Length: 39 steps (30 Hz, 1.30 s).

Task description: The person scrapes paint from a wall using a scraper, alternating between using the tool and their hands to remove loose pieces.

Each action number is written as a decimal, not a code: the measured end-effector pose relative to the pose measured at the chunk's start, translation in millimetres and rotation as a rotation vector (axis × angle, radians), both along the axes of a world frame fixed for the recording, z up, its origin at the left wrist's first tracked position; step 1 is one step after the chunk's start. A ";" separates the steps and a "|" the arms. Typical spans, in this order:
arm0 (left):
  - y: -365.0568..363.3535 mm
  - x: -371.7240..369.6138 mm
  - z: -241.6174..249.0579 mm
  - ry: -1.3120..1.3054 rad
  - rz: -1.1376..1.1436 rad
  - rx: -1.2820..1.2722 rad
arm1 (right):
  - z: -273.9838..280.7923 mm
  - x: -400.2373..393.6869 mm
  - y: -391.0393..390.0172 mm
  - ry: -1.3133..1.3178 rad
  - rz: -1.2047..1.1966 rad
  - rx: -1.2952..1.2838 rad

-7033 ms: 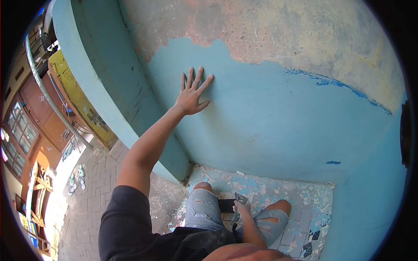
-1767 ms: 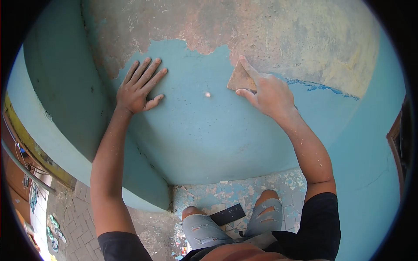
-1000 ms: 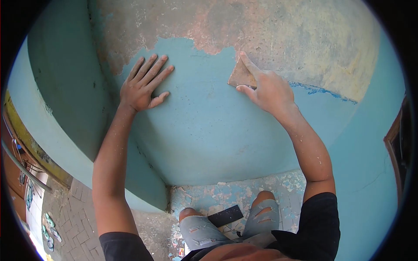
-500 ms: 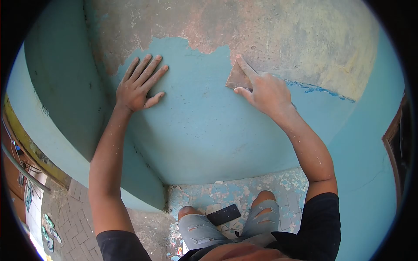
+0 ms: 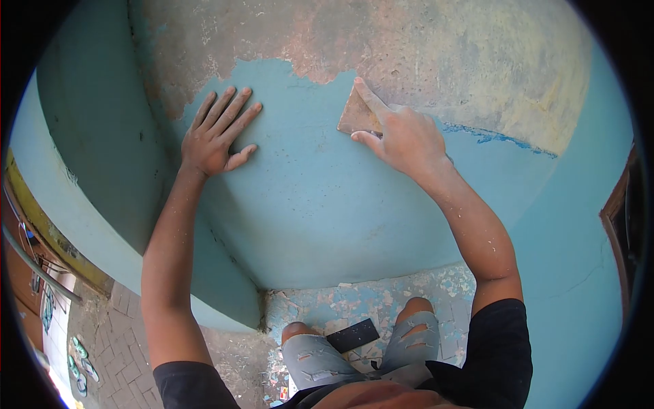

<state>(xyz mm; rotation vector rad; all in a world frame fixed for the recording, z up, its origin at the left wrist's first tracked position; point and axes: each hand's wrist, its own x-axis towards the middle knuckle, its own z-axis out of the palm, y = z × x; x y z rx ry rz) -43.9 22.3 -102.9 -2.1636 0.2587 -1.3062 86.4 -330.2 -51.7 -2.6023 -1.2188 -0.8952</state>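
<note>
My left hand (image 5: 215, 133) lies flat against the turquoise painted wall (image 5: 306, 191), fingers spread, just below the ragged paint edge. In my right hand (image 5: 407, 136) is a paint scraper (image 5: 357, 116) with a flat, worn, brownish blade. Its index finger stretches along the blade and the thumb sits at the lower side; the palm hides any handle. The blade rests at the boundary between the turquoise paint and the bare, mottled plaster (image 5: 436, 54). A strip of darker blue paint (image 5: 501, 136) runs along that boundary to the right.
A curved turquoise side wall (image 5: 95, 143) stands at the left. Paint flakes (image 5: 368, 300) litter the floor between the wall and my knees, around a black rectangular object (image 5: 353, 335). Sandals (image 5: 83, 365) lie on the paving at lower left. A brown frame (image 5: 615, 211) edges the right.
My right hand has moved left with the scraper, taking the blade further over the turquoise paint. The paint edge beside it looks slightly cut back. My left hand stays in place.
</note>
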 end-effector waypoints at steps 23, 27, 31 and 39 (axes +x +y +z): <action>1.8 -1.7 0.3 -0.033 -0.030 0.008 | -3.6 49.2 -6.3 0.491 0.414 0.903; 2.2 -1.0 -0.5 -0.039 -0.034 0.008 | -8.6 87.9 7.0 0.301 0.415 0.998; 1.1 -2.2 0.0 -0.032 -0.015 0.006 | -6.5 81.9 15.8 0.087 0.258 0.959; 2.0 -0.7 -1.8 -0.046 -0.004 0.013 | -7.6 72.2 27.7 0.065 0.134 0.990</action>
